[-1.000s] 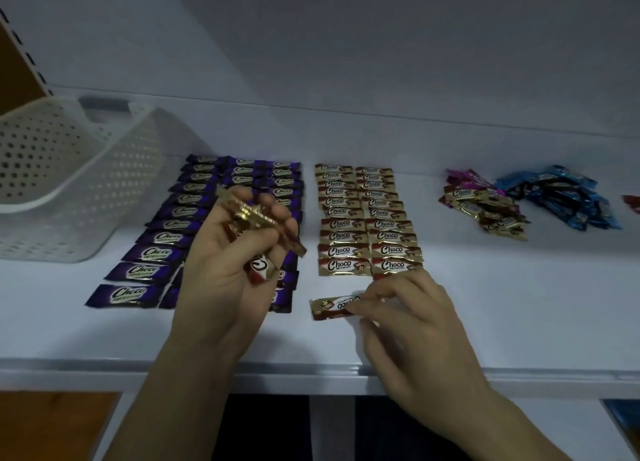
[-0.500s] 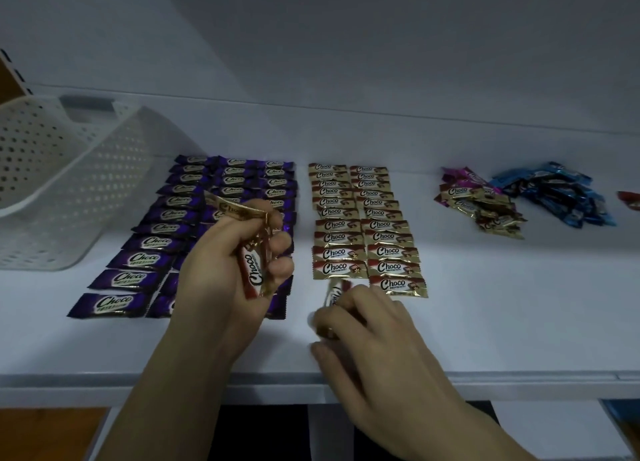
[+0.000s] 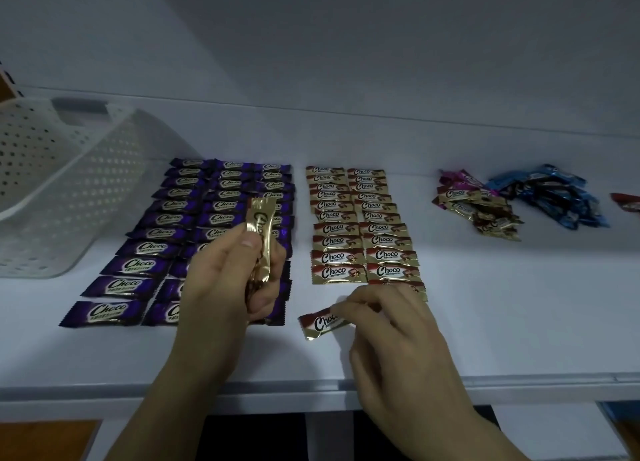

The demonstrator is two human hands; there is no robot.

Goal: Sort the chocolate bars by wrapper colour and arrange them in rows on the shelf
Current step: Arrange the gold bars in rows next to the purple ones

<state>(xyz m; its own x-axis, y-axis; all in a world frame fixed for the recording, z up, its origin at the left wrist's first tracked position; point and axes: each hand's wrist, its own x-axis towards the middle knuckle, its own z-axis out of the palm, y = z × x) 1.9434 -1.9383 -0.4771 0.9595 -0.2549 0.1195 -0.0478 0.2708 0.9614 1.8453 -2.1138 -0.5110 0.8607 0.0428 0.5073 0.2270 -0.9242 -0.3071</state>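
Gold rows (image 3: 360, 228) and purple rows (image 3: 166, 232) of chocolate bars line a white shelf (image 3: 519, 322).
The right hand (image 3: 398, 332) has its grip pinched on the end of a single gold bar (image 3: 323, 322), aslant just near of the gold rows; whether it touches the shelf is unclear. The left hand (image 3: 221, 280) has its grip curled round a bunch of gold bars (image 3: 261, 239), upright over the purple rows. A white perforated basket (image 3: 69, 190) stands far left; a pink-and-gold pile (image 3: 474, 204) and a blue pile (image 3: 554, 197) lie far right.

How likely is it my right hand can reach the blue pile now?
Probably yes: bare shelf lies between the right hand and the blue pile, though its fingers are pinching a gold bar.
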